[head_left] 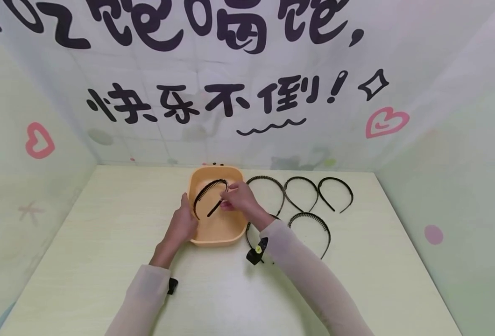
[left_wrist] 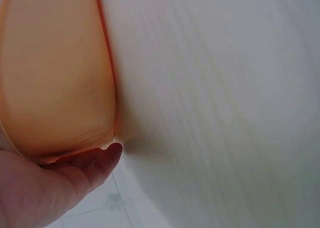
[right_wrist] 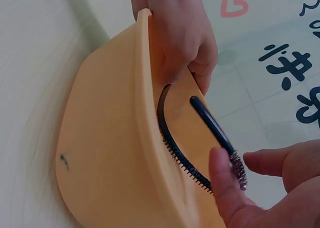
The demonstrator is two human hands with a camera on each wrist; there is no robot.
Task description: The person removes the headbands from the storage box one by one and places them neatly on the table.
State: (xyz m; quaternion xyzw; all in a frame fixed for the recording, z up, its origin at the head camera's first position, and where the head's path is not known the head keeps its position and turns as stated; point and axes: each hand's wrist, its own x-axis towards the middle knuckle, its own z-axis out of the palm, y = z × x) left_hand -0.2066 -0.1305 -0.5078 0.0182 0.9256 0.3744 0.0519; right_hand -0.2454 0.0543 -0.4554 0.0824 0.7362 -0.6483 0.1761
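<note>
An orange-yellow plastic basin (head_left: 222,229) stands at the back of the table. My left hand (head_left: 183,222) grips its left side, the thumb inside the wall and the fingers along the outside; the left wrist view shows those fingers against the outer wall (left_wrist: 60,78). Over the basin, my right hand (head_left: 242,197) pinches a black toothed headband (head_left: 209,186) near one arm. In the right wrist view the thumb and a finger are on the toothed part, and the headband's smooth end (right_wrist: 205,113) points toward the left hand. Whether the band touches the basin floor, I cannot tell.
Right of the basin, several dark headbands lie on the table: one beside the basin (head_left: 268,177), others farther right (head_left: 301,178) (head_left: 335,178) and nearer (head_left: 314,215). One is partly hidden by my right forearm. A wall with lettering (head_left: 230,98) closes the back.
</note>
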